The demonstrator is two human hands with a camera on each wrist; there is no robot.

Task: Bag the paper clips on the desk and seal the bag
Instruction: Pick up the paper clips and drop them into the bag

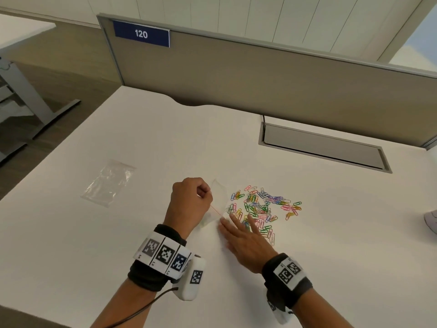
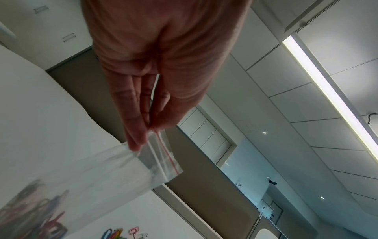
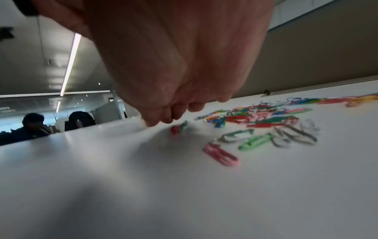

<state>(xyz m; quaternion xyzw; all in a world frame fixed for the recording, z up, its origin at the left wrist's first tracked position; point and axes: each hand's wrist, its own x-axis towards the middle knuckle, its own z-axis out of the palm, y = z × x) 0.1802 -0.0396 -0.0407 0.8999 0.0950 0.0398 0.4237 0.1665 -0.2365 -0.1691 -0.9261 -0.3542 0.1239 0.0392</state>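
left hand (image 1: 190, 202) pinching bag (image 1: 218, 202), apparently open

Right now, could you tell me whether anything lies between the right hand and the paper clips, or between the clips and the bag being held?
Nothing visible does. The right hand lies flat at the near edge of the paper clips, and the left hand pinches the zip bag just left of the pile, bare desk between.

Even, bright ceiling-strip light (image 2: 327, 90); wrist views blurred, shadowed, bowed at edges.
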